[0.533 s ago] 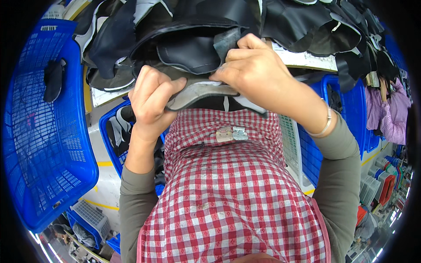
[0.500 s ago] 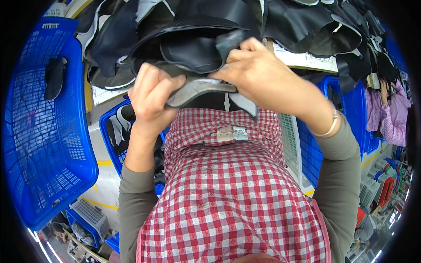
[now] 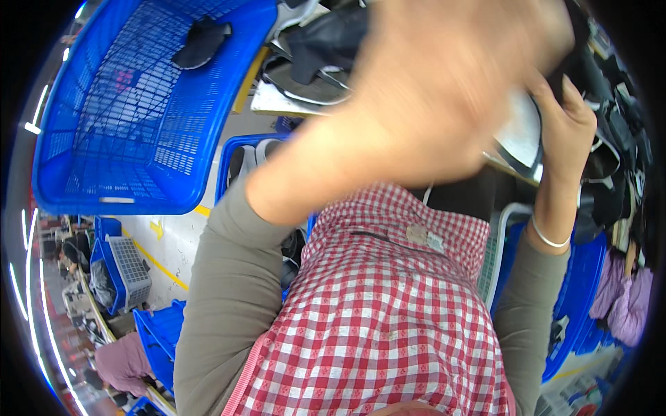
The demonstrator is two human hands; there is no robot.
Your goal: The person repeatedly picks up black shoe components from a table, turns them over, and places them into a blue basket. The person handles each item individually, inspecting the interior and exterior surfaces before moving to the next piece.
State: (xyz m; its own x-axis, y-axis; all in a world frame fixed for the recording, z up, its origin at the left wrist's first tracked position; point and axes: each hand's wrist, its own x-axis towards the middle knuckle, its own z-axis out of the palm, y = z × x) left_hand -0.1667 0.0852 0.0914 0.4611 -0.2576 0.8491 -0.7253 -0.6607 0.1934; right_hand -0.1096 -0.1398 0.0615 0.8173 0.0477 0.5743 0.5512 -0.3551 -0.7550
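Observation:
Across the top of the view sweeps my left hand (image 3: 465,66), close and smeared by motion; its fingers cannot be made out. My right hand (image 3: 570,128) is raised at the upper right, thumb and fingers around a black leather piece (image 3: 559,75) that my left hand partly covers. Beside the right hand, a pale-lined piece with a dark rim (image 3: 522,135) shows; whether it belongs to the held piece I cannot tell. More black leather pieces (image 3: 326,45) lie on the worktable (image 3: 277,99) behind my left forearm.
A large blue crate (image 3: 139,201) stands at the upper left with a dark piece (image 3: 201,45) inside. Another blue crate (image 3: 225,156) sits below the table edge. To the right are a pale crate rim (image 3: 494,256), a blue crate (image 3: 579,284) and a co-worker's pink sleeve (image 3: 631,305).
The view has turned, shifting the large crate rightward in it. My left hand has moved right and up, across the picture. My hands no longer pull the grey-lined leather piece together above the apron.

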